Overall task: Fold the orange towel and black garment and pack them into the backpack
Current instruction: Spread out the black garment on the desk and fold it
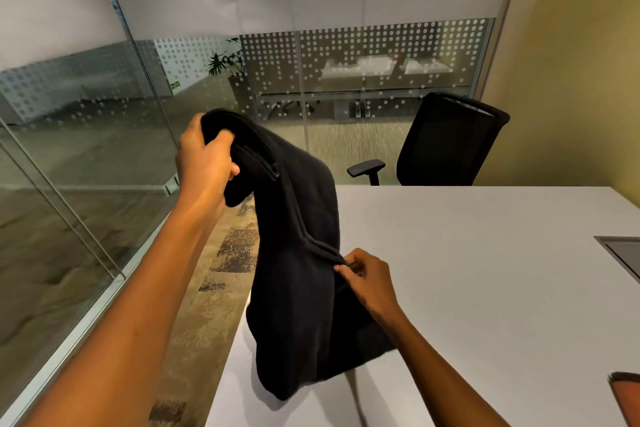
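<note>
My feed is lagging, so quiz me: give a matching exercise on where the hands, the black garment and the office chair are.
Column one:
1. left hand
2. right hand
3. black garment
4. office chair

Column two:
A. behind the table's far edge
B. grips the garment's raised top end
C. hangs down, lower end on the table
D. pinches a fold at mid-height

Pairs: 1-B, 2-D, 3-C, 4-A

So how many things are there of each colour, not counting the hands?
Black: 2, the black garment held up by both hands, and the office chair.
White: 1, the table.
Orange: 1, a corner of something orange at the table's right edge.
Green: 1, the plant behind the glass.
Total: 5.
</note>
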Demonstrator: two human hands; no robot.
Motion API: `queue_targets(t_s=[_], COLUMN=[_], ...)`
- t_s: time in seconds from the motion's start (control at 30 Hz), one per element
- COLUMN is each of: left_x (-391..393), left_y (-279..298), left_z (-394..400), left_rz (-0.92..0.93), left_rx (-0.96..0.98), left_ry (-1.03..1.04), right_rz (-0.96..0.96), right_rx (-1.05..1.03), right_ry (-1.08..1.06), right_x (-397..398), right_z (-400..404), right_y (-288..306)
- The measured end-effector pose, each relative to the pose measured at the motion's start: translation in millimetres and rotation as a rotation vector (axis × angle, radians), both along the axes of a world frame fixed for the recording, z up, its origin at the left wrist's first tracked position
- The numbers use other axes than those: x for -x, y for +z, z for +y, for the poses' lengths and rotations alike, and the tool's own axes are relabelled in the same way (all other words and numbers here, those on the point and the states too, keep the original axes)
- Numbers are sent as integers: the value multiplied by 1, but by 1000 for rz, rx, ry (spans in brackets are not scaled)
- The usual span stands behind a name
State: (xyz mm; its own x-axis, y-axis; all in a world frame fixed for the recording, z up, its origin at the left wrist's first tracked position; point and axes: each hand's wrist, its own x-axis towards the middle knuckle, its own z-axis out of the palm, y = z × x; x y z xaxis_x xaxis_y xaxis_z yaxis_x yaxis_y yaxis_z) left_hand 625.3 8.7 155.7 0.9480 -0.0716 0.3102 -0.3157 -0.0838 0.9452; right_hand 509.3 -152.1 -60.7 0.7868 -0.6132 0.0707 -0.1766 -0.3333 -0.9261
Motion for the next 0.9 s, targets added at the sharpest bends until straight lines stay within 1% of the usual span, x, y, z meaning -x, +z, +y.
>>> queue_targets(t_s=[0.07,0.17,0.23,0.3,0.37,0.4,0.43,0.53,0.6,0.63,0.67,0.73,0.83,0.9], left_x=[-16,-27,-26,-15,5,17,29,61,76,80,82,82,79,80], left_y=[-14,-47,-71,-93,-117,-129,-141,-165,-173,-174,-175,-174,-165,-153], left_z=[7,16,19,16,14,13,12,2,-10,-16,-21,-28,-32,-35], left_rz=[42,77,122,192,302,340,334,250,241,245,253,244,170,94], left_rx=[-136,-420,-584,-670,-632,-590,-554,-533,-621,-681,-728,-749,-667,-589], left_ry=[117,238,220,107,-39,-112,-189,-501,-725,-782,-802,-781,-688,-631], right_rz=[9,-7,-25,2,97,137,157,187,229,249,267,266,188,140], right_rx=[26,-2,-141,-364,-507,-538,-551,-501,-437,-412,-391,-378,-401,-366], right_ry=[9,20,17,55,66,55,44,99,197,248,288,342,387,433], right_x=[6,13,16,20,23,24,26,31,36,38,41,46,55,60], right_z=[-7,-11,-12,-14,-14,-14,-14,-15,-17,-18,-19,-21,-22,-25], right_y=[7,18,31,44,52,54,55,54,57,58,59,61,68,75])
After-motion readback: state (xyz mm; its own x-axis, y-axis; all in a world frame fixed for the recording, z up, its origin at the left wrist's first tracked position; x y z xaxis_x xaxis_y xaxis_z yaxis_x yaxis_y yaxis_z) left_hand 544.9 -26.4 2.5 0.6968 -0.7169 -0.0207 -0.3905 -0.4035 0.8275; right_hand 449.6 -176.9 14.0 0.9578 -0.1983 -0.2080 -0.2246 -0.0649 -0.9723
